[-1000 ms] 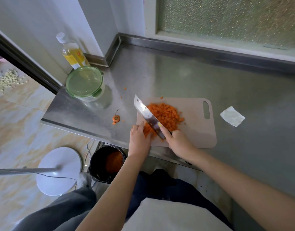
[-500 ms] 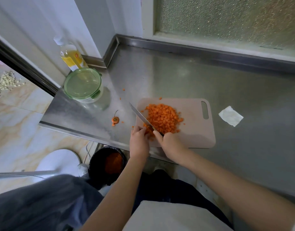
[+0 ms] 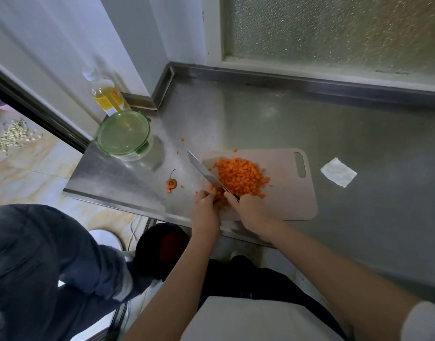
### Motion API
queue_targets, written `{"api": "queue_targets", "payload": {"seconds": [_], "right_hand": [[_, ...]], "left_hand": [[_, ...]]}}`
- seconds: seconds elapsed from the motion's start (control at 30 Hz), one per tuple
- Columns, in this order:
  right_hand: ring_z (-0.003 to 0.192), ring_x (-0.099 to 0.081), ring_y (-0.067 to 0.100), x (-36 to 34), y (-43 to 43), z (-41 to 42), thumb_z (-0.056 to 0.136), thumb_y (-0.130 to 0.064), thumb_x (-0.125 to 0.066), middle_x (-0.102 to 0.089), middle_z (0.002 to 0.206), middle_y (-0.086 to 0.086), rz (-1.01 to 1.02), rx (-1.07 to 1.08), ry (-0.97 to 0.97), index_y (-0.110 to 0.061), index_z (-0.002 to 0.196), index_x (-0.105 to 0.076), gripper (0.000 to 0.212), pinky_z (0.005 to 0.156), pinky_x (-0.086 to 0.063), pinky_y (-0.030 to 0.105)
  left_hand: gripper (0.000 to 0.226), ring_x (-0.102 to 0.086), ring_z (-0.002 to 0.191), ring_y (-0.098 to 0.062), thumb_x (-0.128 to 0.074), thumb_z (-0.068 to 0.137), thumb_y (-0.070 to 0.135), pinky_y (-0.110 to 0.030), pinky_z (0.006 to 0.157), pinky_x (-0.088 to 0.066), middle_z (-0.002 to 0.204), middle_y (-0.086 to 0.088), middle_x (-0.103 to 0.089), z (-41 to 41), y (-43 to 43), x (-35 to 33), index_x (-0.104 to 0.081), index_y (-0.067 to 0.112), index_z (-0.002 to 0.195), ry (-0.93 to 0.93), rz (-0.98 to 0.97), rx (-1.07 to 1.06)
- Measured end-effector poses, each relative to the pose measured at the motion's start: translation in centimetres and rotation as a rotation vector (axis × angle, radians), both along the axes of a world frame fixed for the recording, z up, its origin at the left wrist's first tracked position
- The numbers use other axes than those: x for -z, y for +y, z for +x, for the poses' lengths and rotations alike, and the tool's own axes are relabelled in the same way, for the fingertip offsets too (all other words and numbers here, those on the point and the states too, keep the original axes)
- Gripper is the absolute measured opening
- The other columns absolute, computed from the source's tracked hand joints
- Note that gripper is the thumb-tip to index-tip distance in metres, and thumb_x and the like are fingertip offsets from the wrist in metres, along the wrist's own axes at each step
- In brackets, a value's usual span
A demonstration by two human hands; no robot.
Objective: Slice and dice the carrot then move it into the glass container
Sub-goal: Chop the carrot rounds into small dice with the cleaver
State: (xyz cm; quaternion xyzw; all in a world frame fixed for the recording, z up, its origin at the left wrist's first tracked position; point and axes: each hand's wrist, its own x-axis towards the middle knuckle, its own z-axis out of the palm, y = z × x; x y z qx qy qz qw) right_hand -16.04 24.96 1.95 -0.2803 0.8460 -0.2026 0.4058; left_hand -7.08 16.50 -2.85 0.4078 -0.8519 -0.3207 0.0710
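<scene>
Steel counter (image 3: 260, 124) fills the middle of the frame, and the board (image 3: 290, 200) lies on it at centre. The container (image 3: 124, 139) stands left of centre, well apart from the board, with its green lid on. The carrot (image 3: 239, 177) is a heap of dice on the left half of the board. The knife (image 3: 204, 171) crosses the left edge of the heap. 1 second ago its flat face was tilted up to the camera. Now it shows thin, edge down, so I judge that another cut has landed. The right hand (image 3: 252, 210) is wrapped around the handle. The left hand (image 3: 205, 209) has its fingers curled over a small uncut bunch of carrot beside the blade. Dicing looks nearly finished, and moving is not yet begun. A stub (image 3: 171, 183) lies left of the board.
</scene>
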Motion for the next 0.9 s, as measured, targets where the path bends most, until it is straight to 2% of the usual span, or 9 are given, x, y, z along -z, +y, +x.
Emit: {"api": "queue_targets", "payload": {"seconds": [0.07,0.13,0.27,0.3,0.37,0.47,0.57,0.73,0.9], "right_hand": [[0.063,-0.048,0.021,0.3,-0.3,-0.4,0.102,-0.043,-0.029,-0.04,0.057,0.002,-0.008,0.013,0.025,-0.01,0.072,-0.06,0.055,0.064,-0.034,0.028],[0.053,-0.043,0.019,0.3,-0.3,-0.7,0.101,-0.044,-0.032,-0.042,0.054,0.004,-0.028,0.027,0.025,-0.012,0.055,-0.041,0.057,0.057,-0.031,0.026],[0.075,-0.047,0.021,-0.4,0.9,-1.2,0.1,-0.05,-0.026,-0.052,0.077,0.007,-0.084,0.064,-0.07,-0.013,0.084,-0.052,0.048,0.069,-0.033,0.026],[0.073,-0.048,0.022,-0.5,1.0,-1.3,0.099,-0.051,-0.026,-0.052,0.077,0.008,-0.106,0.066,-0.067,-0.013,0.084,-0.052,0.048,0.068,-0.034,0.028],[0.058,-0.046,0.02,-0.2,1.0,-1.3,0.099,-0.051,-0.029,-0.049,0.062,0.006,-0.142,0.085,-0.042,-0.011,0.066,-0.048,0.055,0.062,-0.036,0.03],[0.039,-0.032,0.017,-0.4,1.2,-1.1,0.1,-0.05,-0.03,-0.032,0.044,0.002,-0.197,0.116,-0.04,-0.013,0.048,-0.031,0.064,0.057,-0.035,0.03],[0.041,-0.03,0.018,-1.3,1.8,-0.7,0.101,-0.046,-0.029,-0.029,0.046,0.003,-0.181,0.094,-0.073,-0.012,0.05,-0.029,0.061,0.052,-0.032,0.03],[0.048,-0.042,0.021,-0.5,2.0,0.2,0.099,-0.05,-0.031,-0.041,0.049,0.005,-0.105,0.068,-0.024,-0.01,0.05,-0.039,0.064,0.055,-0.037,0.031],[0.049,-0.035,0.015,-0.8,2.1,0.7,0.101,-0.047,-0.029,-0.038,0.055,0.003,-0.112,-0.016,-0.026,-0.019,0.058,-0.034,0.051,0.052,-0.034,0.029]], "left_hand": [[0.022,-0.051,0.095,-0.02,-0.055,0.09,0.008,-0.017,0.075,-0.034,0.1,-0.006,-0.056,0.0,0.0,-0.1,-0.068,0.006,0.107,-0.02,-0.002,0.01],[0.022,-0.05,0.094,-0.019,-0.055,0.089,0.006,-0.015,0.073,-0.031,0.1,-0.007,-0.055,-0.1,-0.1,-0.6,-0.068,0.006,0.107,-0.02,0.012,0.006],[0.026,-0.05,0.097,-0.021,-0.057,0.089,0.009,-0.015,0.074,-0.031,0.101,-0.007,-0.054,0.1,-0.2,-1.1,-0.065,0.007,0.113,-0.004,0.029,0.013],[0.027,-0.05,0.098,-0.021,-0.057,0.09,0.01,-0.014,0.073,-0.03,0.102,-0.007,-0.053,0.1,-0.2,-1.1,-0.064,0.006,0.115,-0.007,0.031,0.019],[0.029,-0.05,0.1,-0.022,-0.057,0.091,0.012,-0.013,0.072,-0.028,0.104,-0.008,-0.053,0.2,-0.2,-1.1,-0.062,0.006,0.118,-0.012,0.04,0.02],[0.029,-0.051,0.097,-0.022,-0.057,0.09,0.012,-0.017,0.075,-0.032,0.102,-0.007,-0.053,0.3,-0.2,-1.2,-0.061,0.005,0.118,0.007,0.08,-0.022],[0.028,-0.053,0.093,-0.023,-0.058,0.088,0.008,-0.025,0.079,-0.04,0.097,-0.004,-0.053,0.7,-0.3,-1.0,-0.063,0.006,0.116,0.051,0.112,-0.064],[0.02,-0.053,0.08,-0.019,-0.056,0.086,0.0,-0.013,0.064,-0.029,0.09,-0.008,-0.059,1.1,-0.4,-0.4,-0.07,0.007,0.097,0.051,0.067,-0.083],[0.02,-0.05,0.075,-0.016,-0.056,0.087,0.001,-0.014,0.064,-0.028,0.084,-0.006,-0.059,0.7,-0.5,-0.6,-0.074,0.01,0.088,0.027,0.034,-0.09]]}}
